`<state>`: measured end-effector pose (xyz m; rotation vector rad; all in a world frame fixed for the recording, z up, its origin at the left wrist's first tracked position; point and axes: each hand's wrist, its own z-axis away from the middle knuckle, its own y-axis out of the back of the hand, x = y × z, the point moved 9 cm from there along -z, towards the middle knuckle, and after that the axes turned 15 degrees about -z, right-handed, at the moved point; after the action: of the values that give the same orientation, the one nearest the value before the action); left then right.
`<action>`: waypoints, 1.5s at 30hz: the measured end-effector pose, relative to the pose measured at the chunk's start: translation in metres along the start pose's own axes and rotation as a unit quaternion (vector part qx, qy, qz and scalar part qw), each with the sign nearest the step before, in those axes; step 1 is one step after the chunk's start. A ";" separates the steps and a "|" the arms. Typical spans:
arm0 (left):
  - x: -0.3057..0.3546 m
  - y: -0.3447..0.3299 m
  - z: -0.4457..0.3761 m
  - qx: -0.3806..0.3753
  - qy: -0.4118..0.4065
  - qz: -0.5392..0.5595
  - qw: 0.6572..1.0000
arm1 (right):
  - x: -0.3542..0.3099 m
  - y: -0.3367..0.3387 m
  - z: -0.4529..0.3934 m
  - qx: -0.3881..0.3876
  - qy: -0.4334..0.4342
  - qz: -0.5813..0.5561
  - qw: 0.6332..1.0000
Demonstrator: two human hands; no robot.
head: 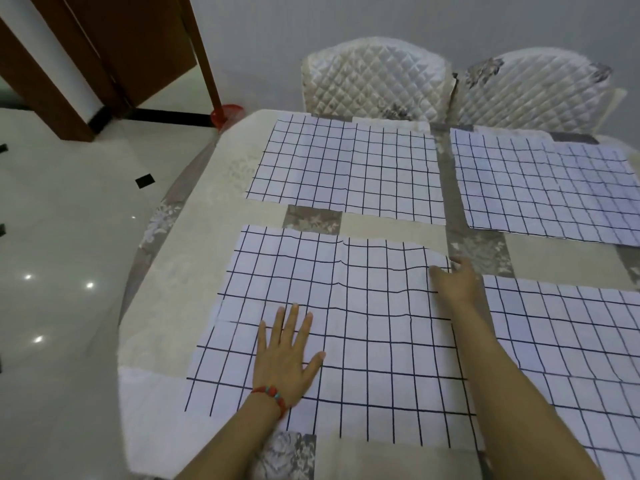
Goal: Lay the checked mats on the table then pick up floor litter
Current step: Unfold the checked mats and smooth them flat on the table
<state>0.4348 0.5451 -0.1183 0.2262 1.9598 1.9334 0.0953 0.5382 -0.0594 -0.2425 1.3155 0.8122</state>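
Smoothing the near-left mat (346, 327) seems to be the step in hand; the left hand (285, 358) lies flat on it with fingers spread, gripping nothing, while the right hand (457, 278) reaches to the mat's far right corner, fingers loosely curled at the edge; whether it pinches the cloth or only presses it I cannot tell. Four checked mats lie on the table (166, 278), which wears a patchwork cloth; the far-left mat (346, 168) and the far-right mat (547, 188) sit flat toward the far edge by two quilted chairs (377, 77); the near-right mat (568, 341) lies beside the person's right forearm, along the right edge. A ripple runs through the near-left mat near its far edge, so a little flattening looks to be left; otherwise the laying appears nearly done. The litter is not yet begun, by my judgement; small dark scraps (144, 181) lie on the glossy floor off the table's left edge, and a red dustpan-like thing (225, 114) stands near the door.
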 end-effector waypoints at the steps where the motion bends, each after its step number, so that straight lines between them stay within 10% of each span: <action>1: 0.000 -0.001 0.001 -0.001 -0.001 0.002 1.000 | -0.006 -0.004 -0.003 -0.010 0.018 -0.009 1.000; 17: -0.002 -0.001 0.001 -0.014 0.004 0.000 1.000 | -0.005 0.001 0.018 0.084 0.191 0.218 0.953; 25: 0.000 0.000 0.002 -0.024 -0.003 0.018 1.000 | 0.041 -0.118 0.132 -0.238 0.297 0.359 0.852; 30: -0.014 -0.004 0.000 -0.046 0.033 0.021 0.998 | 0.068 -0.046 0.087 -0.097 0.183 0.384 0.900; 38: -0.030 0.002 -0.001 -0.088 0.146 0.112 0.979 | 0.067 -0.028 0.081 -0.098 0.174 0.383 0.902; 45: 0.094 0.037 -0.043 -0.021 -0.246 0.006 0.969 | 0.069 -0.028 0.080 -0.094 0.180 0.392 0.897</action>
<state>0.3271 0.5416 -0.0964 0.6412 1.5884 1.7131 0.1765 0.5919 -0.1085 0.0049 1.7083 1.6448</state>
